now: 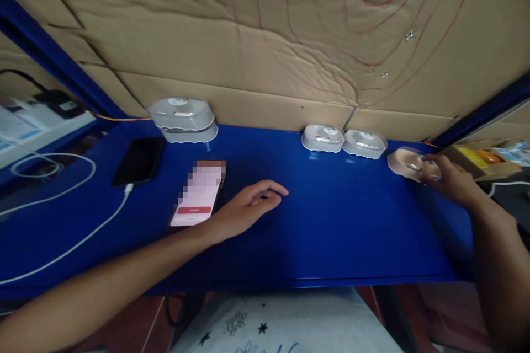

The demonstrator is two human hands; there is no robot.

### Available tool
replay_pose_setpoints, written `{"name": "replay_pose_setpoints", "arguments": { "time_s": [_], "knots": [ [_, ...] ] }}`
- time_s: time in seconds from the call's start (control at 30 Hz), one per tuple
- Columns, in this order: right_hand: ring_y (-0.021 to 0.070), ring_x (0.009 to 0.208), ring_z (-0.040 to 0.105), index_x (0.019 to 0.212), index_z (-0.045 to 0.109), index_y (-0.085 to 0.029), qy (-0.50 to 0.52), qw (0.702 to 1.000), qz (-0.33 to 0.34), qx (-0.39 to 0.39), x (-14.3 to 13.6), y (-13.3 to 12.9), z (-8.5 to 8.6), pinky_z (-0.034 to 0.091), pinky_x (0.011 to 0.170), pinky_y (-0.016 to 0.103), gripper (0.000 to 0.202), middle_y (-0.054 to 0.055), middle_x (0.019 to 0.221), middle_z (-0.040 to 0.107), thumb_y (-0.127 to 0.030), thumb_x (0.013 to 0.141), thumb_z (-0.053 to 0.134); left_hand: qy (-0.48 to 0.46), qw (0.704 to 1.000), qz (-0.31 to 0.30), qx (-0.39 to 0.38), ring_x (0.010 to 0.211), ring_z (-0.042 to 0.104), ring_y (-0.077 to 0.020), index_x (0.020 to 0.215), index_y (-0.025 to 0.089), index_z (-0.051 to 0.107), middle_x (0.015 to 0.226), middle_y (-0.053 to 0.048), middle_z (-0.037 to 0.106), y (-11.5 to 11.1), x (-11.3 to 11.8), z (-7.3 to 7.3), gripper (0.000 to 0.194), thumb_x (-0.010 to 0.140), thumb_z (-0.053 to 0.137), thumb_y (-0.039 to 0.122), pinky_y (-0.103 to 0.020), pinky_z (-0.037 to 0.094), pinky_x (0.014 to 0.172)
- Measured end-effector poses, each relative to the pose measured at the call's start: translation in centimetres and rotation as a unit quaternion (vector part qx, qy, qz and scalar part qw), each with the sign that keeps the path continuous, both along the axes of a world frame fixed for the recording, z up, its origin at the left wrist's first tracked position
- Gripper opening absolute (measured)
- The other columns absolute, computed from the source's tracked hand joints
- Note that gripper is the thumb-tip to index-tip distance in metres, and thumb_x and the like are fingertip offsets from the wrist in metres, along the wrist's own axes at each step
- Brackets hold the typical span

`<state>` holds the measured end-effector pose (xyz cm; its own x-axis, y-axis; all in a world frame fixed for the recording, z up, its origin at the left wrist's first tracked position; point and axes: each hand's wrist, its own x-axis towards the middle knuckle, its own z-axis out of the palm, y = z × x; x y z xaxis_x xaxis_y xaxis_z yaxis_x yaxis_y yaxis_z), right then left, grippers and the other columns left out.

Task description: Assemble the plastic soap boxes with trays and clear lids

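My left hand hovers over or rests on the blue tabletop, which of the two I cannot tell; its fingers are loosely stretched out and it holds nothing. To its left lies a phone with a lit, partly blurred screen. At the far right my right hand has its fingers around the right end of a small pinkish oval plastic case. Beside that case stand two grey oval plastic cases with clear lids, one nearer and another to its left.
Two stacked grey cases stand against the cardboard wall at the back left. A dark phone with a white cable lies at the left. Beyond the right frame post is a cardboard box holding small items.
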<state>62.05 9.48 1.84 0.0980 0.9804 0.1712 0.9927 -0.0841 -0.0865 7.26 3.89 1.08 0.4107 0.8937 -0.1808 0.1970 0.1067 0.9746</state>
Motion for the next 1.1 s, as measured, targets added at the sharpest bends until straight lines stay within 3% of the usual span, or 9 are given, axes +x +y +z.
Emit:
{"name": "replay_pose_setpoints", "arguments": {
  "time_s": [0.13,0.27,0.4,0.5,0.63,0.73,0.83,0.97,1.1],
  "knots": [
    [0.0363,0.098,0.072,0.121,0.060,-0.024,0.010,1.000,-0.012,0.001,0.6,3.3,0.8,0.051,0.082,0.045,0.035,0.025,0.116,0.074,-0.030,0.088,0.071,0.007,1.000,-0.003,0.008,0.119,0.067,-0.0301,0.115,0.025,0.074,0.125,-0.008,0.073,0.1,0.1,0.1,0.032,0.096,0.065,0.049,-0.044,0.051,0.099],
    [0.0305,0.098,0.071,0.124,0.060,-0.022,0.024,0.999,0.024,0.003,-1.3,6.0,1.2,0.049,0.084,0.040,0.037,0.024,0.126,0.072,-0.022,0.088,0.071,0.013,1.000,-0.004,0.013,0.118,0.068,-0.0295,0.114,0.026,0.075,0.125,-0.007,0.074,0.2,0.0,0.1,0.029,0.097,0.065,0.046,-0.043,0.051,0.098],
    [0.0270,0.087,0.070,0.124,0.063,-0.018,0.042,0.996,0.080,-0.003,-3.4,7.6,1.3,0.049,0.080,0.039,0.037,0.021,0.117,0.075,-0.030,0.090,0.072,0.018,0.999,-0.021,0.016,0.120,0.067,-0.0288,0.117,0.026,0.074,0.126,-0.007,0.074,0.1,-0.2,-0.1,0.028,0.098,0.064,0.044,-0.043,0.050,0.103],
    [0.0328,0.108,0.071,0.129,0.064,-0.015,0.061,0.988,0.138,0.019,-6.1,8.2,1.6,0.052,0.091,0.044,0.045,0.026,0.132,0.070,-0.041,0.094,0.071,0.020,0.999,-0.030,0.026,0.121,0.067,-0.0282,0.118,0.026,0.073,0.126,-0.007,0.073,0.1,-0.4,-0.4,0.027,0.099,0.063,0.043,-0.044,0.050,0.105],
    [0.0360,0.149,0.049,0.146,0.056,-0.015,0.075,0.960,0.263,0.064,-13.7,9.0,1.4,0.039,0.121,0.054,0.056,0.023,0.158,0.054,-0.049,0.101,0.061,0.023,0.997,-0.041,0.066,0.120,0.066,-0.0269,0.114,0.026,0.073,0.126,-0.007,0.072,0.1,-0.3,-0.7,0.024,0.100,0.063,0.042,-0.043,0.050,0.103],
    [0.0362,0.155,0.042,0.155,0.050,-0.022,0.067,0.931,0.354,0.057,-21.6,10.0,0.2,0.032,0.126,0.059,0.065,0.015,0.167,0.046,-0.056,0.101,0.061,0.019,0.996,-0.029,0.082,0.117,0.066,-0.0265,0.112,0.025,0.073,0.127,-0.008,0.070,0.1,-0.2,-0.6,0.024,0.100,0.063,0.043,-0.042,0.051,0.101],
    [0.0431,0.156,0.038,0.160,0.044,-0.016,0.028,0.904,0.423,0.050,-28.6,10.8,-1.1,0.026,0.125,0.070,0.069,0.022,0.168,0.043,-0.052,0.103,0.059,0.017,0.994,0.023,0.107,0.122,0.064,-0.0265,0.117,0.025,0.069,0.132,-0.009,0.066,0.2,-0.3,-0.6,0.025,0.099,0.063,0.042,-0.041,0.051,0.102],
    [0.0420,0.152,0.044,0.156,0.050,-0.011,0.030,0.892,0.446,0.064,-32.8,8.6,-1.7,0.028,0.124,0.066,0.057,0.022,0.163,0.050,-0.036,0.105,0.056,0.057,0.975,0.094,0.192,0.140,0.052,-0.0279,0.137,0.030,0.054,0.150,-0.009,0.053,0.8,-0.9,-1.0,0.046,0.095,0.070,0.037,-0.044,0.048,0.112],
    [0.0353,0.145,0.050,0.149,0.060,-0.023,0.060,0.838,0.540,0.057,-31.5,1.8,-1.0,0.040,0.116,0.056,0.046,0.013,0.158,0.058,-0.043,0.107,0.058,0.124,0.953,0.069,0.267,0.154,0.038,-0.0352,0.154,0.032,0.037,0.165,-0.013,0.038,0.8,-1.1,-1.7,0.085,0.084,0.084,0.040,-0.054,0.035,0.126]
  ]
}}
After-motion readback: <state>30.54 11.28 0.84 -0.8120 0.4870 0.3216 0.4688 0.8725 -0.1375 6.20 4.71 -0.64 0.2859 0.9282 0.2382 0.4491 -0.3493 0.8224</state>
